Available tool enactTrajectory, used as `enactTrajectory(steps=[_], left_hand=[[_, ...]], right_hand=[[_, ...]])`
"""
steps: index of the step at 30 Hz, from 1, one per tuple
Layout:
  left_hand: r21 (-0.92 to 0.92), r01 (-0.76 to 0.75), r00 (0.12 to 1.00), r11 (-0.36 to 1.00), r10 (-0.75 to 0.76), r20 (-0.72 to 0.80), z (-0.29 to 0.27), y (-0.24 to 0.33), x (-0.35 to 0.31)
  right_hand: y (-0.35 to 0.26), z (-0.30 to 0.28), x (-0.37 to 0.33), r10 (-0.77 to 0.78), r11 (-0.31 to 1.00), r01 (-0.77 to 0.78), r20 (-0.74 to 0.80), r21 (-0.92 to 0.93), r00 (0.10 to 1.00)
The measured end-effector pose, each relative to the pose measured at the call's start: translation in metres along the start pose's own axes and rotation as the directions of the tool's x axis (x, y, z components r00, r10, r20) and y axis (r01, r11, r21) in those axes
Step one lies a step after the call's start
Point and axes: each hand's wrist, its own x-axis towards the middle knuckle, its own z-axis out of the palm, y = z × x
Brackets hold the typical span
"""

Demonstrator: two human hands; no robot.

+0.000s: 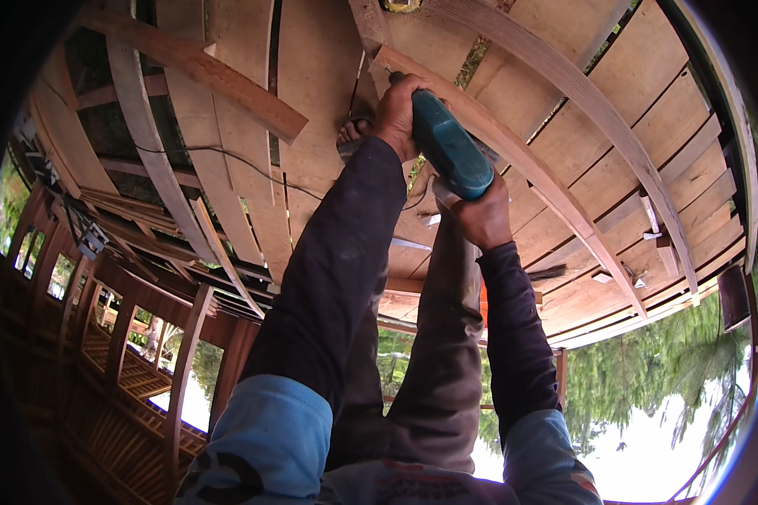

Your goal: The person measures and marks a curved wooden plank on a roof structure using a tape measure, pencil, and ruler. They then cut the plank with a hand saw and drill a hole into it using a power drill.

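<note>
Both of my hands are on a corded power tool with a rounded teal housing (pixel 451 147); its working end is hidden, so its exact kind cannot be told. My left hand (pixel 400 118) wraps round its far end. At the near end, my right hand (pixel 487 210) grips it, the fingers partly hidden. The tool lies beside a long curved wooden beam (pixel 522 160), its far end close to the beam's upper left end. Whether tool and beam touch is not visible. My foot (pixel 354 132) shows on the boards left of my left hand.
Beneath me are wooden planks (pixel 615 189) with gaps between them. Another curved beam (pixel 589 84) runs along the right. A loose board (pixel 219 76) lies at upper left, and a dark cord (pixel 253 160) crosses the planks. A brush-like dark bundle (pixel 549 273) rests at right.
</note>
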Motion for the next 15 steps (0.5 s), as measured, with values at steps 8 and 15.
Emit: enactTrajectory(steps=[8,15], left_hand=[[-0.038,-0.041,0.999,0.998,0.041,0.009,-0.003,-0.007,0.006],[-0.037,-0.031,0.999,0.999,0.031,-0.017,-0.001,-0.007,0.008]], right_hand=[[0.011,-0.005,0.005,-0.031,0.999,0.031,0.019,-0.007,0.999],[0.013,-0.008,0.012,-0.017,1.0,0.017,0.038,0.016,0.999]])
